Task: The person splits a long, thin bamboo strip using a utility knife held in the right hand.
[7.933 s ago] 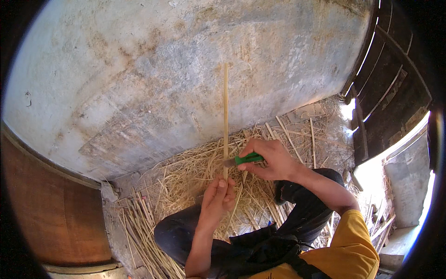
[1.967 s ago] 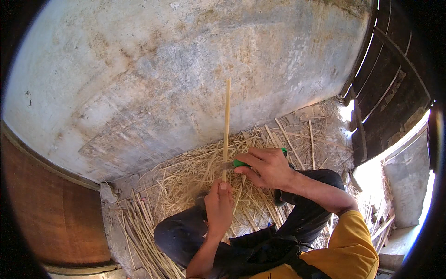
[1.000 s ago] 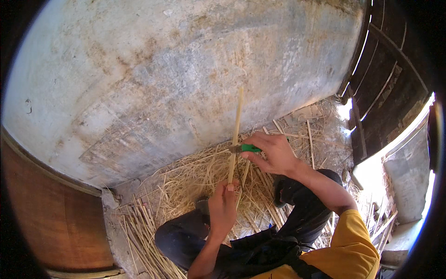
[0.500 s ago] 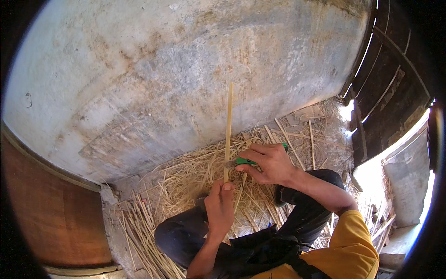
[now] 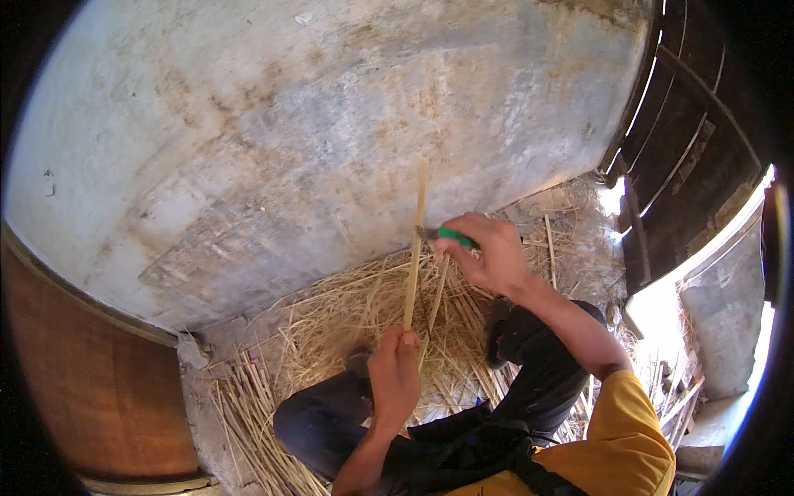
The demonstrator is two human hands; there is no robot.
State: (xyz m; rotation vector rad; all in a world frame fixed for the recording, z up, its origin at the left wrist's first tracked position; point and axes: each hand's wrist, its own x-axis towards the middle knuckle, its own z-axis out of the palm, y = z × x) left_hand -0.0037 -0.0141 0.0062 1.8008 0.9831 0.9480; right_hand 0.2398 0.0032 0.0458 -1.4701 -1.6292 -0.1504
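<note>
Pinched at its lower end by my left hand [image 5: 395, 376], a long pale bamboo strip [image 5: 416, 256] points up and away, leaning slightly right. My right hand [image 5: 490, 252] is closed round the green handle of a utility knife [image 5: 455, 237]. The knife's blade lies against the strip's edge, roughly midway up or a little higher. A thin curl of shaving [image 5: 436, 299] hangs beside the strip, below the knife. My fingers hide part of the handle.
Shavings [image 5: 331, 318] cover the floor between and beyond my crossed legs. A bundle of thin strips [image 5: 256, 413] lies left of my knee. A stained wall [image 5: 347, 140] rises ahead, a brown wooden panel [image 5: 91, 364] stands left, and dark boards [image 5: 695, 149] stand right.
My right hand has slid the knife up along the strip, away from my left hand. The strip has tilted slightly right, and my left hand has come a little lower.
</note>
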